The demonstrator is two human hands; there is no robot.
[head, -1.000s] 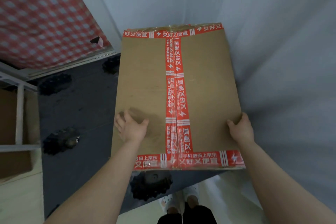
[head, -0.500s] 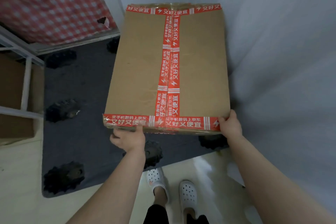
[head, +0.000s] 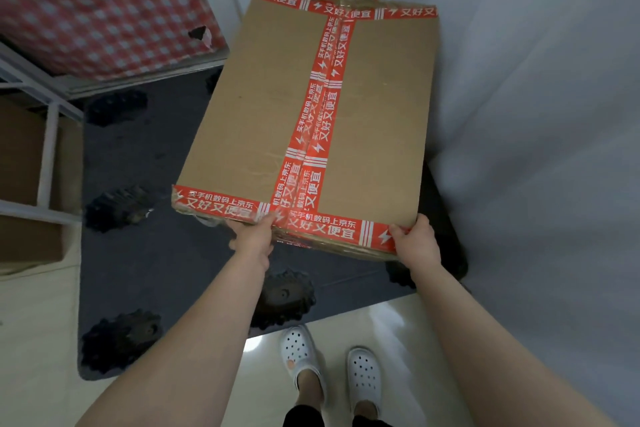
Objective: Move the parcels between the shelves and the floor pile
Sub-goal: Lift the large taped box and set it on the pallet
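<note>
The hands hold one box by its near edge. The left hand point(head: 252, 240) grips that edge near the middle, where the tape strips cross, with the thumb up against the tape and the fingers tucked out of sight beneath. The right hand point(head: 418, 246) grips the near right corner, with the thumb on the top face and the fingers curled round the edge.

The box point(head: 258, 107) is a large, flat brown carton. Red tape point(head: 320, 121) with white print runs down its middle and along both short ends. It lies top face up, turned a little to the right, over the dark rug point(head: 145, 253). Its far end reaches toward the corner where the walls meet, and its right side is close to the white wall point(head: 540, 121). Whether the far end rests on anything cannot be told.

The rug has black gear-shaped patches and lies on a pale floor point(head: 34, 340). At the left edge stands a white shelf point(head: 48, 149) with a brown parcel point(head: 19, 156) inside. Behind it hangs a red-and-white checked cloth point(head: 86, 0). Two white clogs point(head: 298, 354) stand on the floor below the arms.
</note>
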